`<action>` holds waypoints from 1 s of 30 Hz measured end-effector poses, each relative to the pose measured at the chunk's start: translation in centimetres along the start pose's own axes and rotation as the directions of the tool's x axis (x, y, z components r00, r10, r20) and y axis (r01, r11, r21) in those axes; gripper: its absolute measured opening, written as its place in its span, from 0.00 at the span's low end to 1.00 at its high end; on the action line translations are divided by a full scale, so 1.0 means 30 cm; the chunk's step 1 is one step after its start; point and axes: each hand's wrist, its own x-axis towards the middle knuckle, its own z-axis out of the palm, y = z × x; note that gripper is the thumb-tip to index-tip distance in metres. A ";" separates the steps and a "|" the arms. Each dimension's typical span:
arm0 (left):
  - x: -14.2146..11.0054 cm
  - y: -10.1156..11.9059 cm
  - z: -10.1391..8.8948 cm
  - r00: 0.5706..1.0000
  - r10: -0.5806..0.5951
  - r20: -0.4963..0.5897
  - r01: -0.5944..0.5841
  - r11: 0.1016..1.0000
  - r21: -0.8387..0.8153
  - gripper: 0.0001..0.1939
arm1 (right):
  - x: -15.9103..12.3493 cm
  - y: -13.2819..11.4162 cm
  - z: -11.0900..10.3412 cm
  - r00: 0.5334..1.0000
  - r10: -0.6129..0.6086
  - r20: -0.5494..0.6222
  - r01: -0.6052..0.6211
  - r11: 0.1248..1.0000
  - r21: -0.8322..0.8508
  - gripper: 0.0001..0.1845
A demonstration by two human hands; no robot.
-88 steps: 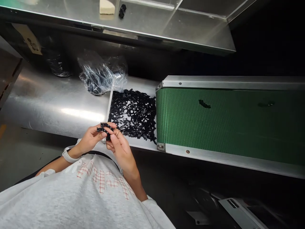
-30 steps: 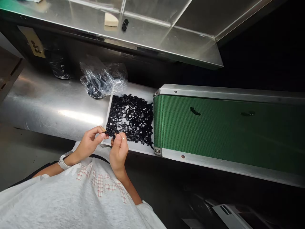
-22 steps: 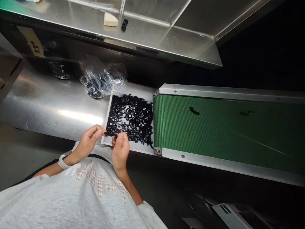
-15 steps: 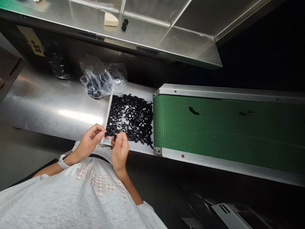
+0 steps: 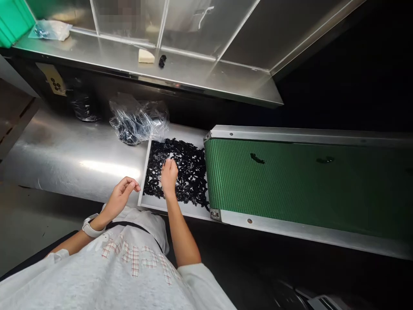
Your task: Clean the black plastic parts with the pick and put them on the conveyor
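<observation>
A shallow white tray (image 5: 189, 209) holds many small black pieces (image 5: 190, 168), spread in a loose layer with white patches between them. Over the middle of that layer is my right hand (image 5: 169, 177), its fingers curled down and closed. Its fingertips are hidden, so what they grip cannot be made out. My left hand (image 5: 121, 196) is just off the tray's left edge, thumb and fingers bent together, with no piece visible at the tips.
A green conveyor belt (image 5: 284, 189) adjoins the tray's right side, with two small black pieces on it. Behind the tray's left corner sits a clear plastic bag (image 5: 137, 122) with dark contents. A metal shelf (image 5: 106, 58) above carries a pale block (image 5: 146, 56) and a dark lump (image 5: 162, 60).
My right hand has moved away from my left, forward over the black pieces. The black pieces earlier seen at both hands' fingertips no longer show there. The view has tilted up slightly.
</observation>
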 end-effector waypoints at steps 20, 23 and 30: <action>0.047 -0.023 -0.029 0.990 -0.100 0.099 0.091 0.992 0.091 0.20 | 0.113 0.271 -0.113 0.899 0.386 0.206 -0.113 0.660 -0.743 0.20; 0.064 -0.018 -0.001 0.980 -0.110 0.164 0.093 0.990 0.107 0.20 | 0.002 0.323 -0.133 0.861 0.475 0.183 -0.135 0.560 -0.817 0.21; 0.080 -0.042 0.041 0.956 -0.129 0.263 0.096 0.986 0.135 0.19 | -0.072 0.314 -0.011 0.810 0.531 0.248 -0.069 0.507 -0.859 0.22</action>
